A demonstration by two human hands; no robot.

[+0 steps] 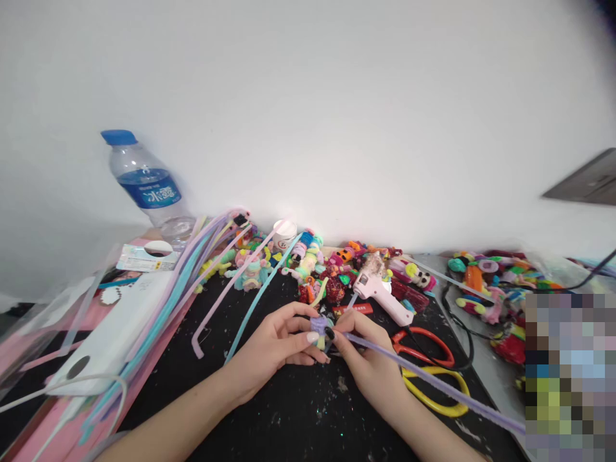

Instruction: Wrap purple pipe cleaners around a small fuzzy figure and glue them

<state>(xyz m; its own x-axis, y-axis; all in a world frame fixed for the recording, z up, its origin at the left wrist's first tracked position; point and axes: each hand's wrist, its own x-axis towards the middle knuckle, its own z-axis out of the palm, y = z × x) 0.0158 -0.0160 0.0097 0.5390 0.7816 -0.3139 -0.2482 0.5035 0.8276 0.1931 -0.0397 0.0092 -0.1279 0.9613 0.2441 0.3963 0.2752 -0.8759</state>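
My left hand (276,343) is closed around a small fuzzy piece (319,328) of purple and pale yellow, pinched between thumb and fingers. My right hand (368,359) pinches a long purple pipe cleaner (433,378) right at that piece; the stem runs off to the lower right. Both hands meet above the black mat (298,410) near its middle.
A pink glue gun (380,289) lies just behind my hands, red scissors (423,346) and yellow scissors (437,388) to the right. Several pastel pipe cleaners (192,282) fan out at left. Small colourful figures (312,256) line the wall. A water bottle (147,186) stands back left.
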